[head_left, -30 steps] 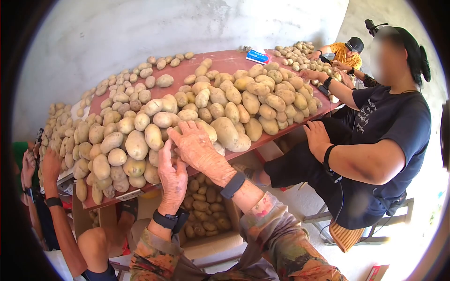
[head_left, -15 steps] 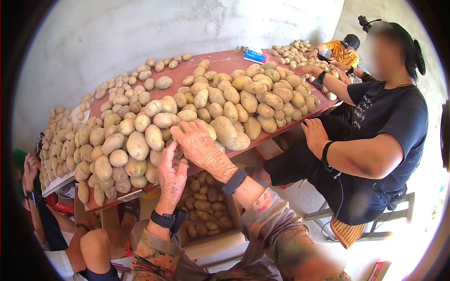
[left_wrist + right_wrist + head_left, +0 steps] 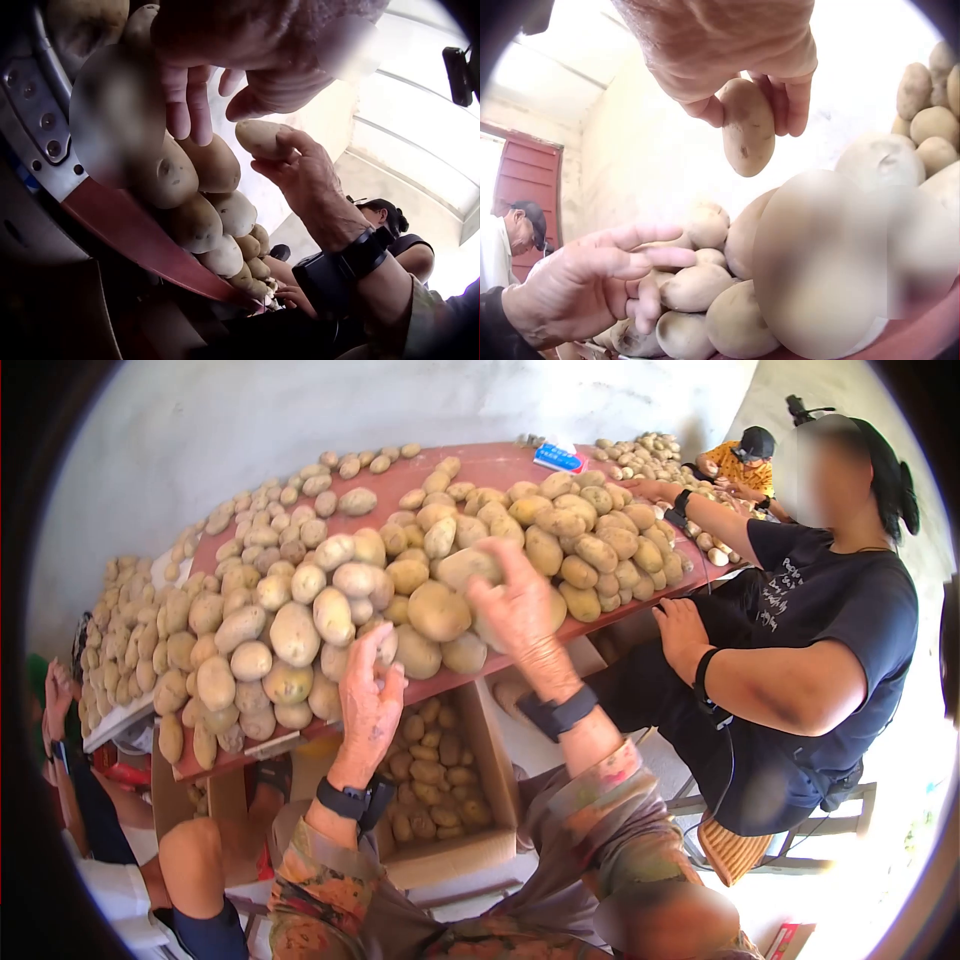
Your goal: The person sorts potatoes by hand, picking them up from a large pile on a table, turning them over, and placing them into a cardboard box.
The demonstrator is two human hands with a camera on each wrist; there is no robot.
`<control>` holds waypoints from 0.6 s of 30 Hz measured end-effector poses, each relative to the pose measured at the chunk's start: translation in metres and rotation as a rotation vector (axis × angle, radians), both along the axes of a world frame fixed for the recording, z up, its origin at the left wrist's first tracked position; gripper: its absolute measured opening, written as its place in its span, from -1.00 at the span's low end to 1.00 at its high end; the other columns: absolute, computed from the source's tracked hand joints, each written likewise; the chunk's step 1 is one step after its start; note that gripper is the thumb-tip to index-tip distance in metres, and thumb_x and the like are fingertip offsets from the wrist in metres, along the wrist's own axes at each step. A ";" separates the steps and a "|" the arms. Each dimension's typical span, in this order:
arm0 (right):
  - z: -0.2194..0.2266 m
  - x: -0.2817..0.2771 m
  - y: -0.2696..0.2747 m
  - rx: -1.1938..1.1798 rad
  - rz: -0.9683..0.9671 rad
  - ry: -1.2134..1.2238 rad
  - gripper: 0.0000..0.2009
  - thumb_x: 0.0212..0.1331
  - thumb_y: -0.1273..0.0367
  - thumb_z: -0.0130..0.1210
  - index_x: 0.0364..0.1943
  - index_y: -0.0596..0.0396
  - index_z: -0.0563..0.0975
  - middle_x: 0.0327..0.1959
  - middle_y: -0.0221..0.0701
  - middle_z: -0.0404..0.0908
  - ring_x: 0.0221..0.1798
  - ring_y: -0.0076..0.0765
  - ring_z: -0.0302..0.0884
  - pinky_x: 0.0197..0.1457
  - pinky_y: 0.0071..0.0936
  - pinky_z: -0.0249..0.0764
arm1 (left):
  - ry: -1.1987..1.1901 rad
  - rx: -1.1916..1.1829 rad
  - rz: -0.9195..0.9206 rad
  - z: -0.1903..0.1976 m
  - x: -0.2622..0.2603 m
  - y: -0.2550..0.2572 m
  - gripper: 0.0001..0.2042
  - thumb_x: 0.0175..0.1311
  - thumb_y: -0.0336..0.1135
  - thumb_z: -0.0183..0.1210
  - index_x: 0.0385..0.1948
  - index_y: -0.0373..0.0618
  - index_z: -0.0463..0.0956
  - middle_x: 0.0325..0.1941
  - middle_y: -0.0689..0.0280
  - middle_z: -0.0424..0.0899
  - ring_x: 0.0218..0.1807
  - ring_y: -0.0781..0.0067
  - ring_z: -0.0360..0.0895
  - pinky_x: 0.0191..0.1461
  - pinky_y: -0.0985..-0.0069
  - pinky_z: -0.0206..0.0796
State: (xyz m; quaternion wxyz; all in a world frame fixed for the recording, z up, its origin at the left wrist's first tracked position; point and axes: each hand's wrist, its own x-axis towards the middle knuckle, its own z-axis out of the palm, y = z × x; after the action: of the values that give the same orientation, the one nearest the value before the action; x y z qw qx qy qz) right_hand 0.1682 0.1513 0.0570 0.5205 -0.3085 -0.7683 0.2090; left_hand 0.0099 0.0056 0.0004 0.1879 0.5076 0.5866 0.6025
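My right hand (image 3: 520, 605) pinches an oval, pale brown potato (image 3: 748, 127) between thumb and fingers, raised above the heap in the right wrist view. In the head view that hand is over the heap's front, right of my left hand (image 3: 370, 705). My left hand stays at the table's front edge, its fingers loosely bent and apart beside the potatoes (image 3: 295, 635), with nothing held. From the left wrist view, the left hand (image 3: 255, 60) hangs over several potatoes (image 3: 210, 165), while the right hand (image 3: 311, 176) shows farther off with its potato.
Potatoes are heaped along the red table (image 3: 480, 465). Below its front edge stands a cardboard box (image 3: 500, 790) of potatoes. A seated person in a dark shirt (image 3: 810, 610) is at the right, another in yellow (image 3: 745, 475) farther back. A blue and white packet (image 3: 558, 458) lies at the back.
Earlier both hands were close together at the heap's front edge. My right hand has moved up and to the right with a potato; the left has stayed near the same spot.
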 end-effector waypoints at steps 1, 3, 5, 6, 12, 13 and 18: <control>-0.007 0.010 0.012 0.006 0.008 0.055 -0.60 0.02 0.43 0.19 0.03 0.10 0.50 -0.16 -0.22 0.60 -0.07 -0.11 0.58 0.04 -0.28 0.51 | 0.031 0.024 0.006 0.003 -0.001 -0.001 -0.58 0.25 -0.60 0.06 0.18 -0.17 0.43 0.06 0.20 0.55 -0.41 0.51 0.60 -0.30 0.56 0.48; -0.017 0.029 0.028 -0.102 0.016 0.102 -0.62 0.03 0.43 0.23 -0.01 0.13 0.52 -0.25 -0.30 0.63 -0.15 -0.29 0.59 -0.02 -0.37 0.52 | 0.016 0.010 -0.015 0.000 -0.006 0.002 -0.62 0.27 -0.59 0.05 0.15 -0.17 0.47 0.06 0.18 0.59 -0.37 0.51 0.61 -0.28 0.56 0.52; -0.021 0.043 0.027 -0.347 0.098 0.210 -0.67 0.05 0.46 0.25 -0.05 0.17 0.52 -0.28 -0.35 0.64 -0.20 -0.43 0.58 -0.09 -0.45 0.52 | -0.032 -0.004 -0.033 0.003 -0.006 0.001 -0.70 0.30 -0.55 0.06 0.06 -0.18 0.54 -0.04 0.21 0.63 -0.37 0.54 0.59 -0.28 0.58 0.53; -0.018 0.045 0.024 -0.474 0.186 0.327 -0.70 0.07 0.47 0.25 -0.08 0.18 0.52 -0.27 -0.36 0.64 -0.22 -0.48 0.57 -0.12 -0.48 0.53 | -0.039 -0.010 -0.048 0.001 -0.006 0.001 -0.71 0.30 -0.55 0.06 0.05 -0.17 0.54 -0.06 0.22 0.64 -0.36 0.56 0.58 -0.28 0.58 0.52; 0.004 0.060 0.011 -0.576 0.094 0.415 -0.71 0.18 0.43 0.19 -0.05 0.24 0.47 -0.07 -0.19 0.58 -0.03 -0.23 0.63 0.00 -0.26 0.66 | 0.129 -0.058 -0.055 -0.008 -0.002 0.006 -0.71 0.20 -0.57 0.10 -0.03 -0.17 0.56 -0.20 0.26 0.63 -0.43 0.51 0.52 -0.31 0.52 0.43; 0.004 0.061 0.014 -0.602 0.094 0.470 -0.70 0.20 0.47 0.13 0.00 0.28 0.44 -0.01 -0.13 0.55 0.02 -0.14 0.61 0.06 -0.16 0.65 | 0.142 -0.004 -0.064 -0.011 -0.001 0.007 -0.71 0.17 -0.57 0.11 -0.05 -0.18 0.56 -0.21 0.22 0.62 -0.45 0.44 0.51 -0.31 0.47 0.41; -0.011 0.078 0.034 -0.721 0.201 0.731 -0.62 0.17 0.52 0.11 0.11 0.23 0.44 0.00 -0.20 0.56 -0.02 -0.17 0.61 -0.08 -0.28 0.65 | 0.232 -0.060 -0.077 -0.013 -0.001 0.008 -0.74 0.31 -0.55 0.05 0.01 -0.23 0.53 -0.13 0.29 0.61 -0.42 0.60 0.54 -0.33 0.60 0.44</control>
State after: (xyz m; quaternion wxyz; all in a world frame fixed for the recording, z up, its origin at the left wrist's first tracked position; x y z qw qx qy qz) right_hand 0.2457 0.1855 0.0458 0.5926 -0.2998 -0.4415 0.6033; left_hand 0.0092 0.0135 -0.0129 0.1569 0.5901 0.6023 0.5141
